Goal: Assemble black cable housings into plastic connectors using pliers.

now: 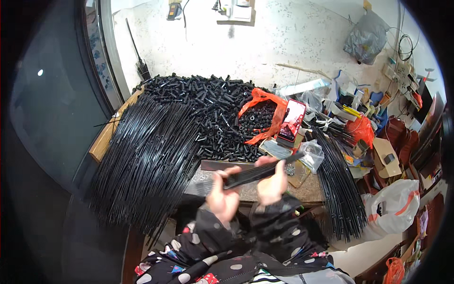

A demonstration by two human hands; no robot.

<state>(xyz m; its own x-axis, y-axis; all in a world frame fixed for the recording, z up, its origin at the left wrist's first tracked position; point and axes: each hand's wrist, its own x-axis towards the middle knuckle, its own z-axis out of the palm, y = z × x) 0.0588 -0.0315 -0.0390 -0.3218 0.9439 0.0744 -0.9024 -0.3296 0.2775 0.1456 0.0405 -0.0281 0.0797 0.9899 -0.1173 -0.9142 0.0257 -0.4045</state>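
Note:
Both hands are in front of me over the near edge of the table (pixel 246 193), closed around a bundle of thin black rods (pixel 250 175). My left hand (pixel 224 198) grips its left part and my right hand (pixel 273 182) its right part. The bundle tilts up to the right, and its ends are smeared by motion. To the left lies a broad heap of long thin black rods (pixel 146 151). Behind my hands is a big pile of short black tubular parts (pixel 213 109). More long black rods (pixel 338 184) hang over the edge to the right.
An orange-red plastic bag (pixel 279 116) holds small black parts. Beside it a lit phone (pixel 292 117) leans upright. A metal strip (pixel 227 165) edges the pile. Clutter and an open cardboard box (pixel 385 158) stand right, near a white plastic bag (pixel 395 208). A dark door (pixel 52 104) is left.

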